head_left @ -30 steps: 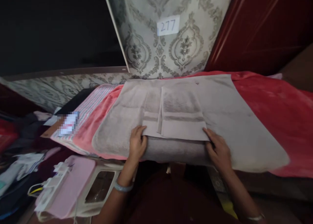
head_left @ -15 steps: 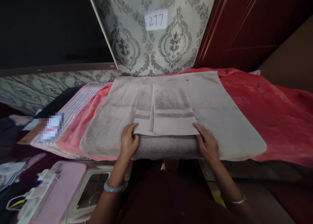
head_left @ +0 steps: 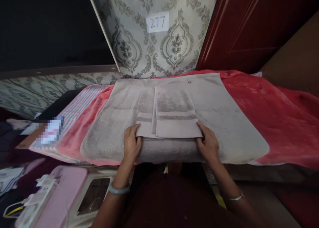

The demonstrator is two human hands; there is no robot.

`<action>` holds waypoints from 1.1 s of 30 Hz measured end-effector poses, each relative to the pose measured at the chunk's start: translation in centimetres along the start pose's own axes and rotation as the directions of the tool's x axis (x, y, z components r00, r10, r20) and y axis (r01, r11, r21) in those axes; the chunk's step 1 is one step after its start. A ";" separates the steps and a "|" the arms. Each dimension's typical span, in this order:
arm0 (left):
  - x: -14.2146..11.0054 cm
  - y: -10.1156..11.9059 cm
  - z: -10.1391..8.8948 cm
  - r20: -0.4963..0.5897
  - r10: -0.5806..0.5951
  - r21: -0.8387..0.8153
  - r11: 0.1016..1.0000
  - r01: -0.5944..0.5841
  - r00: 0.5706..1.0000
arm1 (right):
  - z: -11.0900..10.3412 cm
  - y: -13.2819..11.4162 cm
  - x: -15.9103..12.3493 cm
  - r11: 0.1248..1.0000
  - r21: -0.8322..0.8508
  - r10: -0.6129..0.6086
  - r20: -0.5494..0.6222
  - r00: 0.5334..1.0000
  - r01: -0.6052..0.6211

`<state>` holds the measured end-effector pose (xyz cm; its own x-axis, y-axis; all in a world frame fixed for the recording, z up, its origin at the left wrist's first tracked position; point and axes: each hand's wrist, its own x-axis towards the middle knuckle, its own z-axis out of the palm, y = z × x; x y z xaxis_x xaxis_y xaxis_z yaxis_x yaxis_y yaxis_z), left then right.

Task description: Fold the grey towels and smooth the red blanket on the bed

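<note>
Two bare forearms reach forward from the lower edge, slanting slightly inward, the left with a pale bangle [head_left: 119, 190] and the right with a thin silver bracelet [head_left: 236, 197] near the wrist. Beside the left forearm, well below the bedding, are a pink board [head_left: 64, 184] and a white power strip [head_left: 37, 198].

Ahead of the body, the left hand [head_left: 132, 143] and the right hand [head_left: 208, 142] are level with each other and well apart, fingers bent and pointing forward, thumbs turned inward. Each is closed on a near corner of a folded grey towel [head_left: 176, 128], the left hand at its left corner, the right hand at its right. The towel lies between and beyond them, its plain near edge stretched almost straight from hand to hand, a darker band and fuzzy pile farther back, and a fold line left of its middle.

Under it spreads a large grey cloth [head_left: 229, 121], resting on a red blanket [head_left: 264, 108], with a striped cloth [head_left: 86, 100] to the left. Beyond stand a dark screen [head_left: 50, 28], patterned wallpaper [head_left: 175, 45] bearing a paper marked 277 [head_left: 158, 22], and a dark red panel [head_left: 241, 32].
</note>
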<state>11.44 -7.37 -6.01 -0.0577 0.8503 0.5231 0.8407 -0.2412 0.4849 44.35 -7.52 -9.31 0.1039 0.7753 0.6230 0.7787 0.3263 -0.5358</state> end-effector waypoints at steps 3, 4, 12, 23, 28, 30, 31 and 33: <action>0.2 -0.1 0.0 0.027 0.005 0.004 1.000 -0.005 1.000 | -0.1 0.2 0.1 1.000 0.026 -0.001 0.011 1.000 0.001; 0.2 -0.2 0.0 0.024 0.006 -0.012 1.000 -0.006 1.000 | -0.1 0.3 0.1 0.999 0.041 -0.011 0.011 1.000 0.010; 0.1 -0.4 0.1 -0.044 -0.009 -0.171 0.985 0.001 0.999 | -0.4 0.2 0.0 0.990 0.138 -0.020 -0.034 0.999 0.025; -0.3 -0.3 -0.1 -0.142 -0.060 -0.301 0.954 0.015 0.988 | -0.5 -0.3 -0.2 0.985 0.147 0.104 -0.064 0.993 -0.094; -0.4 -0.4 -0.3 -0.136 -0.058 -0.298 0.955 0.015 0.989 | -0.4 -0.1 -0.5 0.989 0.133 0.072 -0.068 0.995 -0.062; -0.4 -0.6 -0.3 -0.117 -0.041 -0.278 0.961 0.007 0.992 | -0.4 0.1 -0.5 0.991 0.133 0.038 -0.052 0.998 -0.031; -0.3 -0.6 -0.3 -0.112 -0.035 -0.271 0.962 0.003 0.993 | -0.3 0.2 -0.5 0.991 0.134 0.021 -0.046 0.999 -0.015; -0.2 -0.7 -0.3 -0.117 -0.033 -0.269 0.963 0.001 0.993 | -0.3 0.3 -0.5 0.991 0.136 -0.001 -0.043 0.999 0.006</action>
<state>10.67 -7.55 -6.26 -0.1485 0.7972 0.5852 0.6646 -0.3577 0.6560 44.68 -7.98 -9.65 0.1297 0.7513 0.6470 0.6881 0.4017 -0.6044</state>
